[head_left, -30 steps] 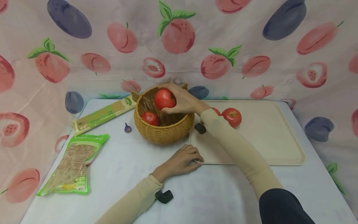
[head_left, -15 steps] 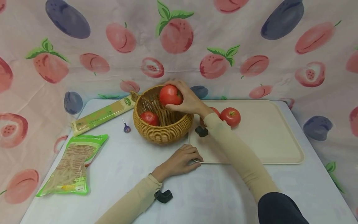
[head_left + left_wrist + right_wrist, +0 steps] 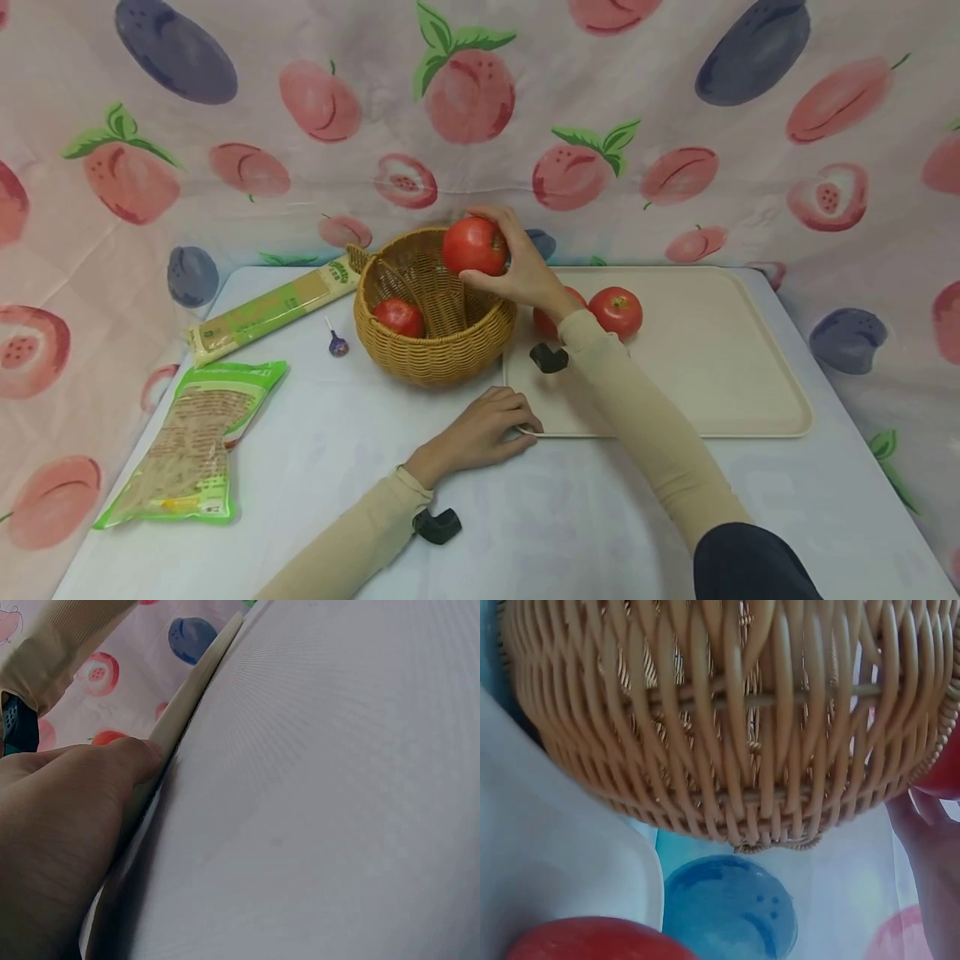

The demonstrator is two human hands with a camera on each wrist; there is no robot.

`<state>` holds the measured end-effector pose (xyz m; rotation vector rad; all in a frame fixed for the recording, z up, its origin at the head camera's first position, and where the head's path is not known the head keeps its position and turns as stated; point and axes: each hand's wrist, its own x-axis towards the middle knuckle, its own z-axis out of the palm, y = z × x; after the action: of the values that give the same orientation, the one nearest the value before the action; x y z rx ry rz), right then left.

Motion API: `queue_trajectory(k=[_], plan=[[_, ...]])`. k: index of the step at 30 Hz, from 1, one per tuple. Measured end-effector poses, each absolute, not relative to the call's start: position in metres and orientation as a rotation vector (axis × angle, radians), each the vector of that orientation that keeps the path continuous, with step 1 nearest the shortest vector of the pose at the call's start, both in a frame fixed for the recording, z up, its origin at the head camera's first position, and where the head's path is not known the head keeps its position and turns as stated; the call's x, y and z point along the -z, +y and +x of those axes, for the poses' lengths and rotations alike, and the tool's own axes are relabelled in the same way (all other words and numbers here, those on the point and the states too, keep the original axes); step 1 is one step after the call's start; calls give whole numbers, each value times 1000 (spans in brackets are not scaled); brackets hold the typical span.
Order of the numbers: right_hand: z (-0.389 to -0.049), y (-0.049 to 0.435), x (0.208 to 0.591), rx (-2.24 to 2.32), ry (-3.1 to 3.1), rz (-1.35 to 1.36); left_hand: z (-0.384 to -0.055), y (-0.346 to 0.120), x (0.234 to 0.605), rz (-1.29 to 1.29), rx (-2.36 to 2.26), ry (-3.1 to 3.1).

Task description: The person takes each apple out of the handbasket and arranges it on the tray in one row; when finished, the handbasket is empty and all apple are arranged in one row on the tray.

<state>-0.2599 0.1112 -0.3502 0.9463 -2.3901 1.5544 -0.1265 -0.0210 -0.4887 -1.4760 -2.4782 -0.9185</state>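
My right hand (image 3: 525,262) grips a red tomato (image 3: 474,246) above the right rim of the wicker basket (image 3: 427,358), thumb underneath and fingers over its top. Inside the basket, on the left, lies another red round fruit (image 3: 400,317). On the beige tray (image 3: 712,358) rest two tomatoes; one (image 3: 616,312) shows fully, the other (image 3: 551,321) is partly hidden by my right wrist. My left hand (image 3: 487,429) holds the tray's front left corner with bent fingers. In the left wrist view, its thumb (image 3: 139,757) presses against the tray's edge (image 3: 199,679).
Left of the basket lie a long yellow-green packet (image 3: 277,310) and a small purple lollipop (image 3: 337,343). A green-edged clear bag (image 3: 191,446) is nearer on the left. A fruit-print cloth (image 3: 472,175) hangs behind the white table (image 3: 322,467).
My right hand has lifted the tomato up and to the right, from inside the basket to over its right rim. The left hand stays at the tray corner.
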Motion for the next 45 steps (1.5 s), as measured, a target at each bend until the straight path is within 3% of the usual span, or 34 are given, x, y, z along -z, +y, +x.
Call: queue_trajectory(k=[22,45], plan=[[-238,143,341,-1631,-2342,784,-126,-20,488,-1471,872,-2499],[-230,175,357,-1655,-2380,643,-126,-21,489,-1466,878,-2507]])
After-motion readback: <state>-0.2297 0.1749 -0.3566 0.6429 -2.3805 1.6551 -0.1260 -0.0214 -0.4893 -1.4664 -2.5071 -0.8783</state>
